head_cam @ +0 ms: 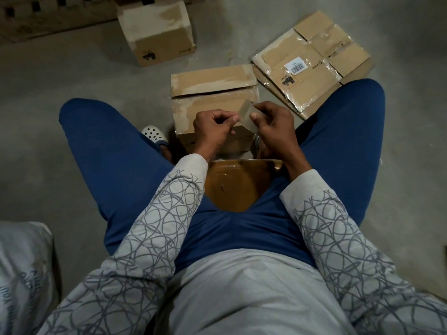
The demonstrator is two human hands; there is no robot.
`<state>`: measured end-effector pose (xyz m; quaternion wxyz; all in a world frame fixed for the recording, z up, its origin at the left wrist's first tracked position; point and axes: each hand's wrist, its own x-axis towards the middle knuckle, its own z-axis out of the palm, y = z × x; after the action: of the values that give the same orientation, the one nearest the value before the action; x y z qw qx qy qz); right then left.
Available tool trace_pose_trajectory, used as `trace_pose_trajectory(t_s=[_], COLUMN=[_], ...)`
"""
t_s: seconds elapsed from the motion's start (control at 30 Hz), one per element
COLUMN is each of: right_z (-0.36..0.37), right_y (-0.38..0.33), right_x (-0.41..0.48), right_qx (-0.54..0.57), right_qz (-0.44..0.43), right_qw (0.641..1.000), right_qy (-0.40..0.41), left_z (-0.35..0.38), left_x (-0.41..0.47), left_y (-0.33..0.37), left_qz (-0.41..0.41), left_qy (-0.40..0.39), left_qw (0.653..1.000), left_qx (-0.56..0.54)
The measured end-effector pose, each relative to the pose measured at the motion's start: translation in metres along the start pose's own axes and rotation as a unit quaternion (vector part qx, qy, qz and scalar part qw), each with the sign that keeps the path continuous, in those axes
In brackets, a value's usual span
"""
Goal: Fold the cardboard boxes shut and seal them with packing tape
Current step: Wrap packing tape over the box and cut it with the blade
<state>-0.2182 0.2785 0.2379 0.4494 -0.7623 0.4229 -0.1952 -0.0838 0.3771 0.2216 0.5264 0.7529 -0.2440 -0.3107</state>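
Bare floor [84, 76] lies open left of the box [208, 81]; flattened boxes [309, 76] crowd its right side.

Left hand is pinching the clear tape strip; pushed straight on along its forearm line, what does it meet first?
Probably the far flap of the brown cardboard box under the left hand; height is unclear, so it could pass over.
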Motion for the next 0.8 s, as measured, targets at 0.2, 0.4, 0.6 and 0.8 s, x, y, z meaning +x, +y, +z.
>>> trace_pose_trajectory(t_s=[0.2,0.4,0.6,0.8], right_z=[0.006,0.013,0.017,0.019], right_y=[-0.001,-0.002,0.004,0.002], right_x=[0.000,0.001,0.001,0.000], right_qx=[-0.023,-0.003,0.098,0.180], right_qz=[0.009,0.048,0.111,0.143], right_qw=[1.000,0.999,0.989,0.973], right_qy=[-0.007,-0.016,-0.003,-0.021], left_z=[0.008,0.004,-0.003,0.001], left_x=[0.000,0.003,0.008,-0.002], left_y=[0.000,0.001,0.001,-0.001], left_qz=[0.076,0.065,-0.078,-0.079], left_qy=[0.021,0.013,0.023,-0.091], left_qw=[0.980,0.983,0.989,0.991], left_qx=[0.183,0.170,-0.124,-0.056])
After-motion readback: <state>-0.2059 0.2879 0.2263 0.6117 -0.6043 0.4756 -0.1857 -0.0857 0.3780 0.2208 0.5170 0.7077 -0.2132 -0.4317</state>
